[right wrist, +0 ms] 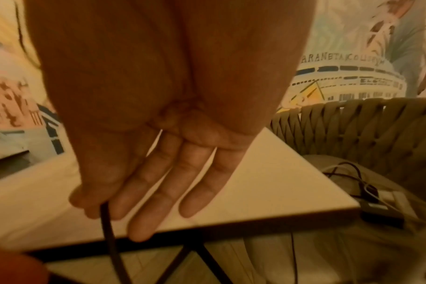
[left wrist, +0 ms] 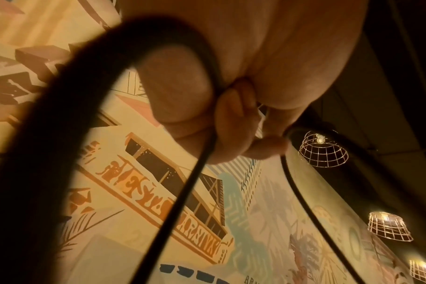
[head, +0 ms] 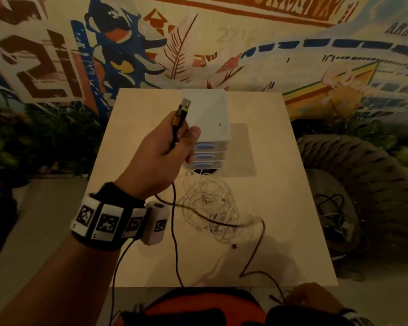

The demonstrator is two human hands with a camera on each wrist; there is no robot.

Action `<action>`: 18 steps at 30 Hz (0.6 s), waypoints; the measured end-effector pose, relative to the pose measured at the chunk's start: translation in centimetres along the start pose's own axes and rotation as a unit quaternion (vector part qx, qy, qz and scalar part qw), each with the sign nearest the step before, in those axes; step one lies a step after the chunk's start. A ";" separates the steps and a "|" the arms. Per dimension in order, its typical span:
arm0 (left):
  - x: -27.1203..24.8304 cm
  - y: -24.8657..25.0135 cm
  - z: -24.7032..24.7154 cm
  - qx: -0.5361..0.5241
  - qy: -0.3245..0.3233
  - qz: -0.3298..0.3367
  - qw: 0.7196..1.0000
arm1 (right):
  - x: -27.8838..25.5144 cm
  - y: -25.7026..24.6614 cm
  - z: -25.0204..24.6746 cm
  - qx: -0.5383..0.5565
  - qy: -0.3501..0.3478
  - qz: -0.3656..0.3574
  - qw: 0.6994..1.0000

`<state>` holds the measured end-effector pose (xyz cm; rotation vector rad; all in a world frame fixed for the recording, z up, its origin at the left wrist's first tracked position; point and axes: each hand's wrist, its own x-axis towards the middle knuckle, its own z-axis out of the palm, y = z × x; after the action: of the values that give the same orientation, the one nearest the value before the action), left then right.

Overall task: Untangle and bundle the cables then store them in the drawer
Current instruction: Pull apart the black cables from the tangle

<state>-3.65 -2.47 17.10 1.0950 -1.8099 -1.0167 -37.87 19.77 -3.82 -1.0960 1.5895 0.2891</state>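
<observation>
My left hand [head: 172, 142] is raised over the table and grips a black cable [head: 173, 222] just below its gold and green plug [head: 181, 111], which points up. In the left wrist view the curled fingers [left wrist: 231, 123] close round the black cable [left wrist: 182, 192]. The cable hangs down, loops off the table's front edge and runs to my right hand [head: 313, 295] near my lap. There the thumb and forefinger pinch it [right wrist: 107, 217], with the other fingers [right wrist: 182, 184] straight. A tangle of white cables [head: 210, 203] lies on the table in front of a small white drawer unit [head: 207, 128] with blue handles.
The pale square table [head: 292, 208] stands against a painted wall. A woven chair [head: 363, 184] stands at the right, with dark cables and a device [right wrist: 377, 209] on its seat. Plants stand at the left.
</observation>
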 end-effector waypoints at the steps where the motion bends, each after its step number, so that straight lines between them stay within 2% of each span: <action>1: 0.0 -0.1 -0.1 -0.026 -0.001 -0.005 1.000 | 0.2 0.1 0.8 -0.016 0.002 0.019 1.000; 2: 0.0 -0.2 -0.2 -0.049 -0.004 -0.009 0.999 | 0.1 0.5 1.3 -0.043 -0.005 0.030 0.999; 4: -0.3 -0.1 -0.5 -0.088 -0.012 -0.012 0.996 | 2.6 5.8 2.3 -0.082 -0.030 0.052 0.995; 6: -0.6 0.2 -0.5 -0.142 -0.028 -0.019 0.989 | 3.3 9.5 2.0 -0.105 0.006 -0.027 0.994; 7: -0.8 0.5 -0.4 -0.170 -0.038 -0.022 0.985 | 1.5 8.5 1.3 -0.087 0.019 -0.064 0.994; 9: -0.9 0.9 0.1 -0.199 -0.059 -0.022 0.978 | -1.1 1.7 -2.1 -0.104 0.069 -0.053 0.991; 10: -1.0 1.0 0.4 -0.203 -0.067 -0.023 0.977 | -1.7 -0.8 -3.4 -0.125 0.091 -0.081 0.985; 12: -0.9 1.2 1.1 -0.204 -0.079 -0.029 0.975 | -3.8 -5.8 -5.3 -0.076 0.200 -0.183 0.960; 14: -0.9 1.4 2.1 -0.204 -0.097 -0.030 0.974 | -5.8 -11.5 -7.0 0.008 0.275 -0.288 0.917; 16: -1.0 1.7 2.9 -0.212 -0.114 -0.018 0.970 | -7.0 -16.9 -7.9 0.050 0.285 -0.392 0.873; 17: -0.9 2.0 3.1 -0.216 -0.119 -0.009 0.969 | -7.4 -19.4 -8.0 0.064 0.265 -0.430 0.861; 18: -0.9 2.3 3.3 -0.218 -0.120 -0.001 0.969 | -7.6 -21.5 -7.7 0.075 0.230 -0.445 0.862</action>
<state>-6.98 -0.17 17.69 0.7271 -1.6504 -1.5148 -26.82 6.61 13.05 -1.7256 1.2853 -0.7554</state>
